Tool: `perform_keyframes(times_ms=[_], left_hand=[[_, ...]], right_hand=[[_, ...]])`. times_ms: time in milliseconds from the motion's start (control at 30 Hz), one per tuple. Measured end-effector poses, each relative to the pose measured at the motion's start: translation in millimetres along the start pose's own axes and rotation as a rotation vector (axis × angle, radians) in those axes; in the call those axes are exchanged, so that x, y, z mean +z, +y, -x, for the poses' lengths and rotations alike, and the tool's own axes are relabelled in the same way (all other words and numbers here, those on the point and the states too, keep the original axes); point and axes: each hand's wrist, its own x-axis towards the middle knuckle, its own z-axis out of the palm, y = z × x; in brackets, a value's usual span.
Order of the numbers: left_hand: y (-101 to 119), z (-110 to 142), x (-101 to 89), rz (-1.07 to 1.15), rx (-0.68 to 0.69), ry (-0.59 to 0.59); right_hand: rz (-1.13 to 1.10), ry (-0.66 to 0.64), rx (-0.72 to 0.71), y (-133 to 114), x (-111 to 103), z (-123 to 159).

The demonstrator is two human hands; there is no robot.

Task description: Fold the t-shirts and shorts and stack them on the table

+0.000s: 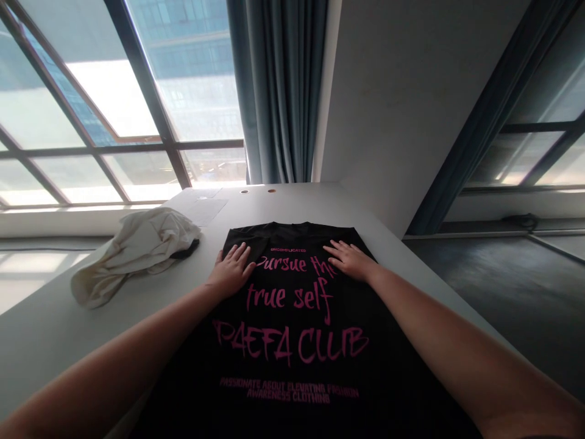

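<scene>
A black T-shirt (292, 320) with pink lettering lies spread on the white table, its collar end pointing away from me. My left hand (231, 269) rests flat on the shirt's upper left part, fingers spread. On the upper right part, my right hand (351, 259) lies palm down with its fingers stretched out over the end of the top line of large lettering. Neither hand grips the cloth. The near end of the shirt runs out of the bottom of the view, and its sleeves cannot be made out.
A crumpled off-white garment (139, 247) with a dark patch lies on the table's left side. The white table (315, 204) has two round holes at its far end, near a blue curtain (278, 91). Windows stand to the left, a wall and grey floor to the right.
</scene>
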Motion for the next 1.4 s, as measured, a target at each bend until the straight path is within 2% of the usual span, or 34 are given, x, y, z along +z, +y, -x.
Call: perform_keyframes(times_ms=[100, 200, 267, 333, 400, 467, 533, 600, 733, 833, 933, 1100, 1200, 1300, 1400], left_hand=[[-6, 87, -1.5, 0.031, 0.116, -0.041], [-18, 168, -0.2, 0.026, 0.107, 0.012], [-26, 217, 1.1, -0.008, 0.059, 0.071], [-32, 261, 2.3, -0.026, 0.047, 0.099], [-35, 298, 1.7, -0.032, 0.039, 0.146], [-32, 324, -3.3, -0.009, -0.008, 0.198], [-25, 338, -14.1, 0.056, -0.095, 0.198], [-14, 343, -29.5, 0.159, -0.187, 0.124], [4, 339, -58.2, 0.332, -0.352, -0.112], [4, 341, -66.2, 0.346, -0.457, -0.213], [-7, 350, -64.7, 0.398, -0.482, -0.184], [-24, 373, -63.5, 0.509, -0.475, -0.178], [-25, 383, -65.3, 0.639, -0.499, -0.104], [-21, 386, -66.3, 0.784, -0.533, -0.069], [-16, 384, -67.8, 0.892, -0.524, -0.093]], right_hand=[[0.025, 0.243, -0.114, -14, -7, 14], [0.056, 0.427, -0.194, -40, -14, 49], [0.069, 0.419, -0.217, -59, -11, 89], [0.075, 0.341, -0.209, -73, 1, 139], [0.064, 0.25, -0.206, -80, 18, 195], [0.051, 0.21, -0.173, -81, 35, 248], [0.034, 0.253, -0.099, -80, 46, 293], [0.01, 0.275, -0.038, -82, 49, 326], [-0.051, 0.259, 0.059, -93, 38, 358], [-0.077, 0.247, 0.112, -103, 30, 366], [-0.069, 0.254, 0.132, -107, 27, 370], [0.076, 0.377, 0.234, -104, 27, 379], [0.149, 0.405, 0.299, -97, 30, 382], [0.178, 0.397, 0.294, -97, 25, 376], [0.162, 0.322, 0.229, -111, 3, 349]])
